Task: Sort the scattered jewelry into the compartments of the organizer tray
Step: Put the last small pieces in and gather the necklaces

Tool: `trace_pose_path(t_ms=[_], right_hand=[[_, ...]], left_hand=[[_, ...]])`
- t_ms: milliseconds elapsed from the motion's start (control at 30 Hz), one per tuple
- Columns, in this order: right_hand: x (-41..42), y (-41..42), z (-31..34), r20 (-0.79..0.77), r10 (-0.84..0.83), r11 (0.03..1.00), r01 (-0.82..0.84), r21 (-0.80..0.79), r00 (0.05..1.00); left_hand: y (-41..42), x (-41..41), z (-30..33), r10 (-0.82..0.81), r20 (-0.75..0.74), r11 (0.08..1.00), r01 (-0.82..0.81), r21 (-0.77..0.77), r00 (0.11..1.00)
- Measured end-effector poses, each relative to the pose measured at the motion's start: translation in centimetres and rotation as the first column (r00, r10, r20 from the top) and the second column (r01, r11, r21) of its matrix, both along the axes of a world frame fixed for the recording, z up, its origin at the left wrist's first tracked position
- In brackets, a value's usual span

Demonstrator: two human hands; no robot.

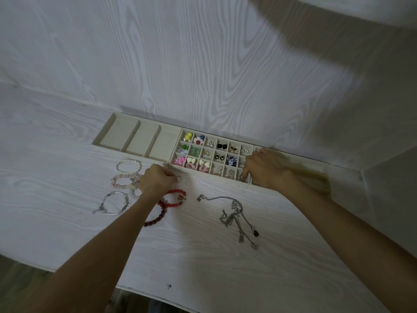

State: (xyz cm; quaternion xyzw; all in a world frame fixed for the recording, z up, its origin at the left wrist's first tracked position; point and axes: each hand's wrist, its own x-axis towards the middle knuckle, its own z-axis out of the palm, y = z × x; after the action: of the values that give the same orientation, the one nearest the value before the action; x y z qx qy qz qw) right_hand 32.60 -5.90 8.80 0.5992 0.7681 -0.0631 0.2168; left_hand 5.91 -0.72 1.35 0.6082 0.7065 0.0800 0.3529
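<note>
A cream organizer tray (144,128) lies against the wall, with three long bare compartments on its left and a grid of small cells holding earrings and beads. My left hand (155,178) pinches a small silver ring (178,178) on the table just in front of the tray. My right hand (264,169) reaches into the tray's lower right cell, fingertips on a small silver ring (242,177). On the table lie a pearl bracelet (128,166), a pink bead bracelet (124,180), a silver bracelet (115,203), red bead bracelets (165,205) and tangled silver necklaces (237,216).
The white wood-grain table (225,256) meets a matching wall behind the tray. The table's front edge runs across the lower left. A blurred yellowish part of the tray (313,175) lies past my right hand.
</note>
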Motion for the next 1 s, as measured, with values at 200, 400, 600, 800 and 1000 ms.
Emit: trace_pose_path(t_ms=[200, 400, 600, 800, 1000], right_hand=[[-0.3, -0.2, 0.1, -0.018, -0.014, 1.000, 0.015, 0.028, 1.000], [0.2, 0.1, 0.9, -0.198, -0.129, 0.989, 0.142, 0.051, 0.972], [-0.8, -0.8, 1.6, -0.463, -0.304, 0.915, 0.390, 0.102, 0.833], [-5.0, -2.6, 1.2, -0.666, -0.433, 0.863, 0.493, -0.111, 0.607], [-9.3, -2.3, -0.6, -0.772, -0.624, 0.713, 0.489, -0.502, 0.117]], left_hand=[[-0.1, -0.2, 0.1, -0.016, -0.003, 1.000, 0.016, 0.004, 1.000], [0.0, -0.7, 0.5, -0.123, -0.102, 0.991, 0.128, 0.040, 0.987], [-0.3, 1.1, 2.2, -0.288, -0.505, 0.908, 0.400, 0.127, 0.814], [-0.2, -0.1, 1.6, -0.277, -0.276, 0.946, 0.312, 0.091, 0.920], [-2.4, 0.2, 2.1, -0.139, 0.105, 0.981, 0.122, 0.154, 0.985]])
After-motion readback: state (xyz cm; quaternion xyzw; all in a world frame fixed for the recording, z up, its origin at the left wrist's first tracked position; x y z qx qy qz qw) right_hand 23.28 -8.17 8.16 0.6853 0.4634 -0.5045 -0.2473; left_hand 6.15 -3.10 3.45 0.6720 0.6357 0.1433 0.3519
